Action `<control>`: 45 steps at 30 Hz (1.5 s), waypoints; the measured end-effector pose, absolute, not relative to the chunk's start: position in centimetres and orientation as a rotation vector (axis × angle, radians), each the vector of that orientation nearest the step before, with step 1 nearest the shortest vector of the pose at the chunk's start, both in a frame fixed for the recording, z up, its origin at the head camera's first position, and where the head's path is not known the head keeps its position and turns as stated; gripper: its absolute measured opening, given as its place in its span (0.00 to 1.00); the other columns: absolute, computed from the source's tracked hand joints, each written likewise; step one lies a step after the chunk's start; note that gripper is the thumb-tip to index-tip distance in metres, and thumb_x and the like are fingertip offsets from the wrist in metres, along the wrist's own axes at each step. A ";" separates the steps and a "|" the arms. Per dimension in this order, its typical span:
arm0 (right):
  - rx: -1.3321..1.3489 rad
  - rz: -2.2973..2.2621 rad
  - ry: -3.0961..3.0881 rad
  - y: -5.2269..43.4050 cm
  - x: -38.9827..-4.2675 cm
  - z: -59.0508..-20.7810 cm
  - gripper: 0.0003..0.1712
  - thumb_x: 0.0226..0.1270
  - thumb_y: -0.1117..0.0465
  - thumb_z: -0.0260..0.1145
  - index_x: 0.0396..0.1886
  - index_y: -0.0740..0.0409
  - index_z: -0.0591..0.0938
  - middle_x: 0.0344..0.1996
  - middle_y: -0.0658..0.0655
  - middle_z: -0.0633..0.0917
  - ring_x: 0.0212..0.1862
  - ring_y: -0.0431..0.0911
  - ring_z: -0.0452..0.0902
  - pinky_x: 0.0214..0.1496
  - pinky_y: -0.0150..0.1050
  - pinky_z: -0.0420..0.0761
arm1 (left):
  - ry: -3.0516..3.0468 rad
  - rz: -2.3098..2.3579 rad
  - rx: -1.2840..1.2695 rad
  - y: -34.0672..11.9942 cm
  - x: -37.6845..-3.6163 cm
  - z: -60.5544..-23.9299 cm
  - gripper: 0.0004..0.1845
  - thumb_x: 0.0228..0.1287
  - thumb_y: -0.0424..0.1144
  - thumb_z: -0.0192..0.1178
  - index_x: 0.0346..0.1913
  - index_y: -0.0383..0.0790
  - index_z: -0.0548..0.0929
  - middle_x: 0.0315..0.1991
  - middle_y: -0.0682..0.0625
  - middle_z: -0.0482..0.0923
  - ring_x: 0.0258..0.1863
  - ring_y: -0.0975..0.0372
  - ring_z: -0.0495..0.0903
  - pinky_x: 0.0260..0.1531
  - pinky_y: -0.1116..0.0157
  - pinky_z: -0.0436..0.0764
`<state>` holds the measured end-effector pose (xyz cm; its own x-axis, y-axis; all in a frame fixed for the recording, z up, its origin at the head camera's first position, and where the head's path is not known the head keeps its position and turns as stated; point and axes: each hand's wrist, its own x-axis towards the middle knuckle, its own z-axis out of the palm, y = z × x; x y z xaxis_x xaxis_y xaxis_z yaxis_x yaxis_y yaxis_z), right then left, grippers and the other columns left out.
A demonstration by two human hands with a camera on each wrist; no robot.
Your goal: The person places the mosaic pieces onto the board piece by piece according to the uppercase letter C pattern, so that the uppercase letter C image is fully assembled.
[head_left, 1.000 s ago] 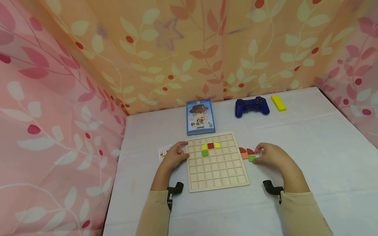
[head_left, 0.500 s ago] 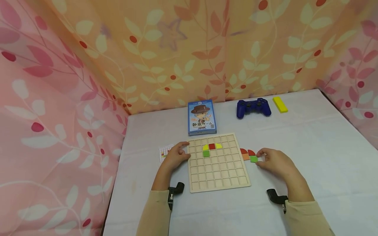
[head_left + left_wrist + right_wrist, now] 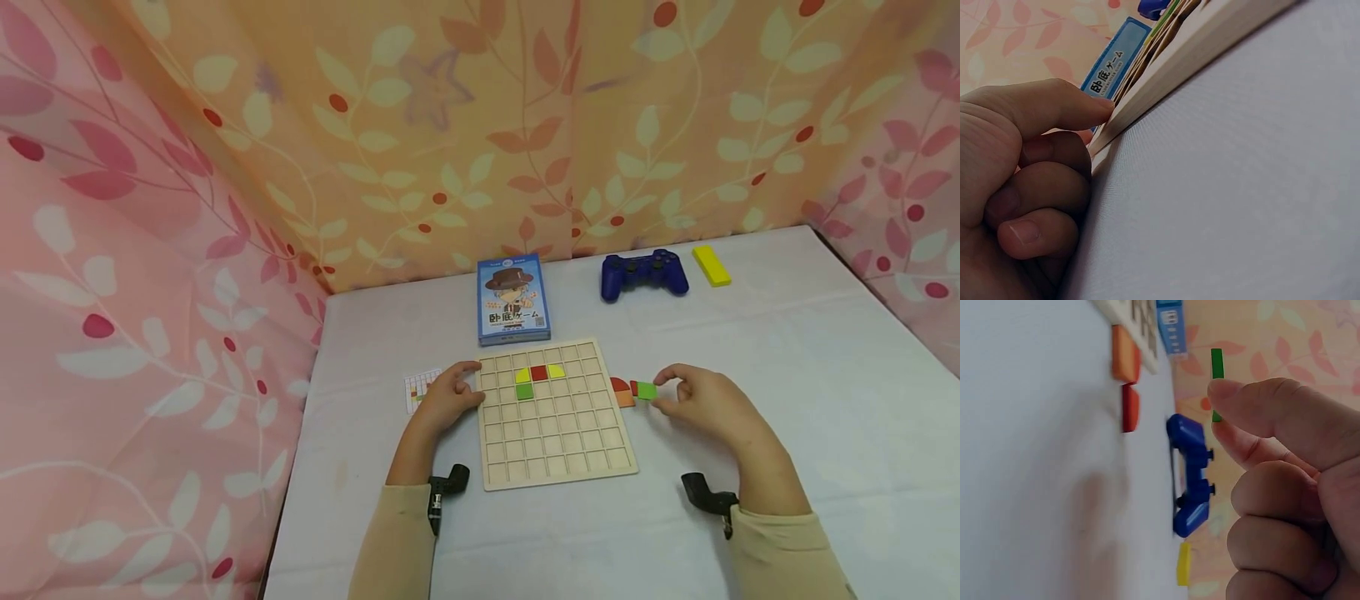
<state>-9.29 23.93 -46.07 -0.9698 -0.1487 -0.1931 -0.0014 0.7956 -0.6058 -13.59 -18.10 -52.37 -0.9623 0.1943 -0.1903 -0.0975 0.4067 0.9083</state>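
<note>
A wooden grid board lies on the table, with yellow, red and green tiles set in its upper rows. My left hand rests at the board's left edge, fingers curled against it and thumb on top. My right hand pinches a small green square tile between thumb and forefinger, lifted off the table just right of the board. Under it lie a red quarter-round tile and an orange tile, with another red tile beside them.
A blue card box sits behind the board. A blue game controller and a yellow block lie at the back right. A small grid pattern card sits left of my left hand. Patterned curtains close the table in.
My right hand has picked the green tile up off the table beside the red and orange tiles and raised it. The left hand has stayed at the board's edge.
</note>
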 end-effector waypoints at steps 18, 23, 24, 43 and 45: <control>-0.160 -1.067 2.740 21.8 -8.8 -40.6 0.23 0.65 0.49 0.75 0.54 0.54 0.80 0.17 0.49 0.66 0.21 0.46 0.61 0.22 0.38 0.60 | 2.433 1.518 0.071 -17.8 -13.9 -52.5 0.31 0.64 0.36 0.69 0.70 0.45 0.75 0.17 0.55 0.69 0.15 0.65 0.63 0.22 0.66 0.64; -0.204 -1.086 2.781 21.4 -8.5 -39.5 0.21 0.65 0.51 0.75 0.53 0.53 0.80 0.18 0.49 0.66 0.20 0.45 0.60 0.22 0.37 0.60 | 2.429 1.525 0.065 -17.9 -14.1 -52.3 0.31 0.64 0.36 0.70 0.70 0.45 0.75 0.17 0.55 0.68 0.15 0.64 0.63 0.21 0.66 0.63; -0.212 -1.091 2.790 21.3 -8.5 -39.3 0.21 0.65 0.52 0.75 0.52 0.53 0.80 0.18 0.49 0.66 0.20 0.44 0.60 0.22 0.37 0.60 | 2.423 1.530 0.067 -17.9 -14.2 -52.3 0.31 0.63 0.36 0.70 0.70 0.45 0.75 0.17 0.55 0.68 0.15 0.64 0.62 0.21 0.66 0.63; -0.352 -1.144 2.792 17.7 -9.9 -38.1 0.16 0.65 0.55 0.75 0.50 0.51 0.82 0.19 0.49 0.68 0.20 0.45 0.62 0.23 0.38 0.62 | 2.385 1.587 0.068 -18.2 -13.8 -52.7 0.31 0.64 0.33 0.69 0.70 0.42 0.74 0.16 0.55 0.67 0.14 0.66 0.61 0.21 0.66 0.63; -0.378 -1.129 2.790 17.1 -10.0 -38.4 0.16 0.65 0.55 0.75 0.50 0.51 0.82 0.18 0.49 0.68 0.19 0.45 0.64 0.23 0.38 0.63 | 2.384 1.589 0.068 -18.2 -13.8 -52.7 0.31 0.63 0.33 0.69 0.70 0.42 0.74 0.16 0.55 0.67 0.14 0.65 0.61 0.22 0.66 0.63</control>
